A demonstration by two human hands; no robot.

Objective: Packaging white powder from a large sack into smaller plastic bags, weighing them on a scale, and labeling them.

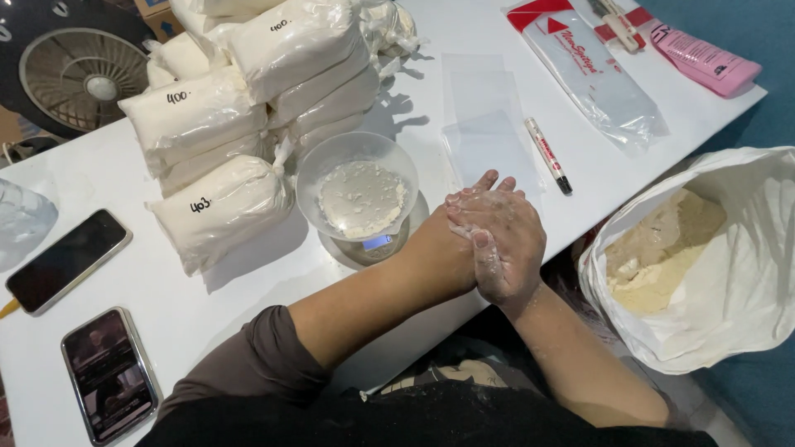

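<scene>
The flour-dusted right hand (503,244) lies flat over the left hand (464,217), palm pressed to palm above the near edge of the white table (248,281), with the fingers of both stretched out and grasping nothing; only the fingertips of the left hand show past the right. Just beside the hands, to their left, a clear round plastic bowl (358,178) holding a shallow layer of white powder sits on a small digital kitchen scale (374,245), whose lit display peeks out under the bowl's rim. Behind the bowl rises a stack of tied clear plastic bags filled with white powder (248,91), several marked in black pen. Beyond the hands lie a few flat empty clear plastic bags (484,116), and a black-tipped white marker pen (548,155) rests near them on the table. To the right, off the table edge, a large open white sack of pale yellowish powder (704,257) stands close to the right forearm. Two smartphones lie at the left of the table, one with a dark screen (68,260) and one with a lit screen (109,374), well apart from the hands
</scene>
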